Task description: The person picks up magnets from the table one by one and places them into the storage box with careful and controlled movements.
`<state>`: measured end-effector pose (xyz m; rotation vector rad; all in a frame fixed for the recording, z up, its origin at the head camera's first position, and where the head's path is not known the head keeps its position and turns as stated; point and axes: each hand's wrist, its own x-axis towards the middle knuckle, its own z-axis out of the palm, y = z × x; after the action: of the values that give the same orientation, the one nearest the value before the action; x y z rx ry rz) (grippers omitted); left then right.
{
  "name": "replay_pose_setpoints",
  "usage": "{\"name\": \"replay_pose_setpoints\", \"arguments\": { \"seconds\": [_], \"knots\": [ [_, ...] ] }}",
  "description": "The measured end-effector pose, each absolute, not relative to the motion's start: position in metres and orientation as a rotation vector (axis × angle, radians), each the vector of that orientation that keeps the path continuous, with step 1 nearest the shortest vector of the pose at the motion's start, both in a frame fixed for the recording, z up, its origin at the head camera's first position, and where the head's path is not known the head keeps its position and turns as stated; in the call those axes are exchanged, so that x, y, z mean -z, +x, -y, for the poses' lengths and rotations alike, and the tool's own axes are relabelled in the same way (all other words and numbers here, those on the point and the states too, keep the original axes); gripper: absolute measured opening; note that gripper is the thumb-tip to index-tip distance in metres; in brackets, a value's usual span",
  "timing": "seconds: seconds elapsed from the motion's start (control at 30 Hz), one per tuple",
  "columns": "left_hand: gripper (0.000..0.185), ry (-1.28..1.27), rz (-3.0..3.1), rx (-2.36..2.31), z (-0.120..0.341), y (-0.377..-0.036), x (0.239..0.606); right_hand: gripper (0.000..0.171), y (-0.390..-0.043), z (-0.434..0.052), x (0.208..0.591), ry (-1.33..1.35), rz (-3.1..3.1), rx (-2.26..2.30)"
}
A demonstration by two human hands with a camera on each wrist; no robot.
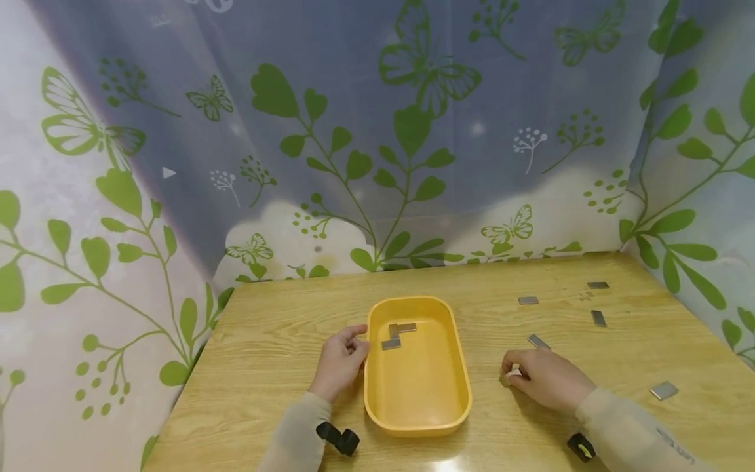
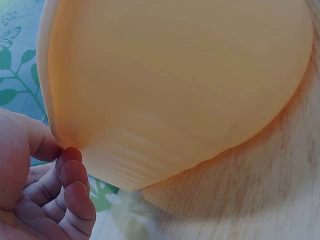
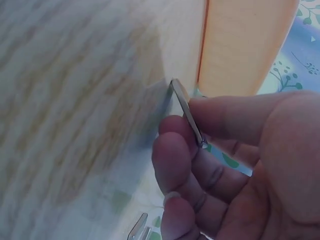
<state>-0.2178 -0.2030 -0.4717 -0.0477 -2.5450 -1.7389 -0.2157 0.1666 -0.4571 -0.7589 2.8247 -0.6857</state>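
A yellow plastic tray (image 1: 420, 387) stands on the wooden table, and my left hand (image 1: 337, 364) pinches its left rim. In the left wrist view the thumb and fingertips (image 2: 75, 172) meet at the tray's edge. Three small grey metal plates (image 1: 391, 343) lie close together inside the tray, near its far left part. To the right of the tray, my right hand (image 1: 548, 381) pinches another thin metal plate (image 3: 186, 114) between thumb and fingers. That plate is seen edge-on, tilted, close over the tabletop in the right wrist view.
Several more metal plates lie scattered on the table's right side: one (image 1: 539, 341) just beyond my right hand, one (image 1: 664, 391) by the right forearm, others (image 1: 598, 318) farther back. A leaf-patterned curtain (image 1: 354, 164) hangs behind the wooden table (image 1: 283, 321).
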Motion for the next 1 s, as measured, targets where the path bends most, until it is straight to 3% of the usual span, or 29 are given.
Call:
{"name": "replay_pose_setpoints", "arguments": {
  "seconds": [1.0],
  "knots": [
    [0.034, -0.049, 2.55, 1.741, 0.2035, -0.218, 0.4714, 0.021, -0.2173, -0.1603, 0.4508, -0.729, -2.851, 0.459]
  ]
}}
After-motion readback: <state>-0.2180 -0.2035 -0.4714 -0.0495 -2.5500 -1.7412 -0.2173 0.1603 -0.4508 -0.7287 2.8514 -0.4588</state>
